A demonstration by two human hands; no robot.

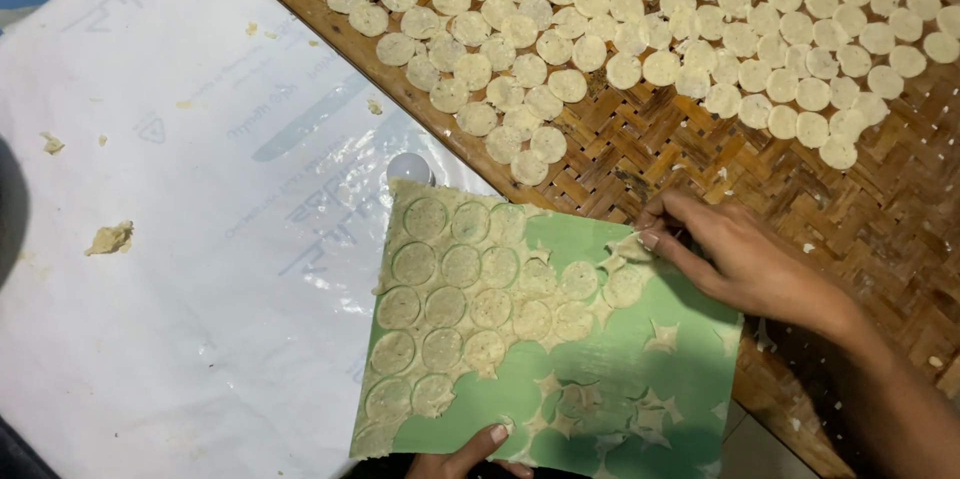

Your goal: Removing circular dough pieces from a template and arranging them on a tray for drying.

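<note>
Gripping the near edge of the green sheet (600, 379), the left hand (470, 459) pinches it, thumb on top. Cut dough rounds (450, 299) cover that sheet's left part. At its far right edge, the right hand (740, 259) pinches a dough round (630, 251), beside the woven tray (800, 189).

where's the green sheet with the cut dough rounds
Lower centre of the head view: the green sheet overlaps the woven tray, left hand at its bottom edge, right hand on its top.
</note>
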